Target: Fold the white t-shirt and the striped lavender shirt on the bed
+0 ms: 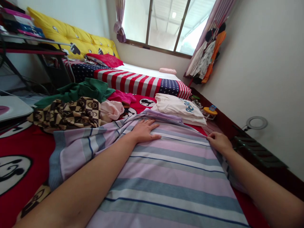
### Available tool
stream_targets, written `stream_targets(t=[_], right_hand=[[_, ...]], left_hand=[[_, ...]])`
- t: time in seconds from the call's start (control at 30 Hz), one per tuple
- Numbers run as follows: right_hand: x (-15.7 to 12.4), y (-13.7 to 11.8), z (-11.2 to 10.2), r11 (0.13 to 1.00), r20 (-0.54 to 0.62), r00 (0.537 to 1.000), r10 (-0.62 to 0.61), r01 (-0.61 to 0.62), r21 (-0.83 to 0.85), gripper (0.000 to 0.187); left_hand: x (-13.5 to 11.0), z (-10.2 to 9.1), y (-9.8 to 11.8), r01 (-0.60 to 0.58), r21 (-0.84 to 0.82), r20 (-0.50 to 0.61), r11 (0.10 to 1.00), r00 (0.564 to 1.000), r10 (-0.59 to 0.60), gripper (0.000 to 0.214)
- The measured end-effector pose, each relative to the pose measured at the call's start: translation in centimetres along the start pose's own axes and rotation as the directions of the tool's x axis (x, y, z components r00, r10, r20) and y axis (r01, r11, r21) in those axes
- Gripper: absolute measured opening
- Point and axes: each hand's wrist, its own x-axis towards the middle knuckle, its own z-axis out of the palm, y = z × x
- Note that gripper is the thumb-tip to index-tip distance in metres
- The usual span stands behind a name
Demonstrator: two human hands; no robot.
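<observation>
A striped shirt (171, 167) in lilac, grey-blue and white lies spread over the red bedding in front of me, one sleeve stretched out to the left. My left hand (145, 130) rests flat on its upper part, fingers apart. At the shirt's right edge, my right hand (219, 142) pinches the cloth between thumb and fingers. The collar end is bunched and points away from me. Just beyond it sits a folded white T-shirt (179, 107) with blue lettering.
On the left are heaped a green garment (87, 90), a brown checked cloth (71, 112) and a pink piece (111, 110). Behind stands a bed with a flag-print cover (133, 80). A small yellow stool (210, 110) and a ring light (256, 123) are at right.
</observation>
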Motion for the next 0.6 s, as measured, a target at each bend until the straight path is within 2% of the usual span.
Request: stream_targets(t=[0.07,0.13,0.2,0.23,0.3,0.33,0.37,0.4,0.43,0.47,0.5,0.53,0.6], right_hand=[[-0.7,-1.0,0.0,0.997,-0.050,0.999,-0.016,0.012,-0.071,0.018],[-2.1,-3.1,-0.4,0.992,-0.181,0.978,-0.100,0.083,-0.099,0.021],[-4.3,-6.3,-0.8,0.965,-0.303,0.917,-0.258,0.258,-0.038,0.030],[-5.7,-7.9,-0.8,0.927,-0.324,0.882,-0.343,0.373,0.033,0.035],[-8.3,-10.7,-0.5,0.789,-0.265,0.797,-0.543,0.592,0.166,0.046],[-9.4,-11.5,0.0,0.714,-0.185,0.738,-0.649,0.675,0.188,0.054],[-10.1,-11.8,0.5,0.666,-0.099,0.690,-0.717,0.720,0.196,0.060],[-10.4,-11.5,1.1,0.659,-0.018,0.673,-0.740,0.729,0.184,0.064],[-10.3,-10.7,1.6,0.690,0.045,0.693,-0.720,0.707,0.154,0.066],[-9.8,-9.6,2.1,0.750,0.081,0.746,-0.661,0.653,0.109,0.065],[-9.0,-8.3,2.4,0.821,0.088,0.816,-0.571,0.569,0.056,0.065],[-8.2,-7.0,2.6,0.870,0.092,0.866,-0.492,0.493,0.010,0.065],[-7.0,-5.4,2.3,0.925,0.099,0.927,-0.362,0.370,-0.084,0.065]], left_hand=[[0.0,0.1,0.0,0.002,-0.004,-0.006,1.000,1.000,-0.002,0.075],[0.0,0.1,0.0,0.008,-0.010,-0.007,1.000,1.000,-0.008,0.075],[0.0,0.2,0.0,0.012,-0.015,-0.007,1.000,1.000,-0.013,0.075],[0.0,0.3,0.0,0.013,-0.018,-0.009,1.000,1.000,-0.013,0.075],[0.0,0.3,-0.1,0.006,-0.023,-0.020,1.000,1.000,-0.006,0.074],[0.0,0.4,-0.1,-0.002,-0.025,-0.026,1.000,1.000,0.001,0.074],[0.0,0.4,-0.2,-0.009,-0.026,-0.034,1.000,0.999,0.008,0.074],[-0.1,0.5,-0.2,-0.017,-0.026,-0.041,1.000,0.999,0.016,0.075],[-0.1,0.5,-0.3,-0.024,-0.023,-0.044,0.999,0.999,0.023,0.076],[-0.1,0.5,-0.4,-0.030,-0.019,-0.045,0.999,0.999,0.029,0.077],[-0.1,0.6,-0.4,-0.034,-0.015,-0.045,0.999,0.998,0.033,0.078],[-0.1,0.6,-0.5,-0.036,-0.010,-0.041,0.999,0.999,0.036,0.079],[0.0,0.6,-0.5,-0.033,-0.005,-0.032,0.999,0.999,0.032,0.079]])
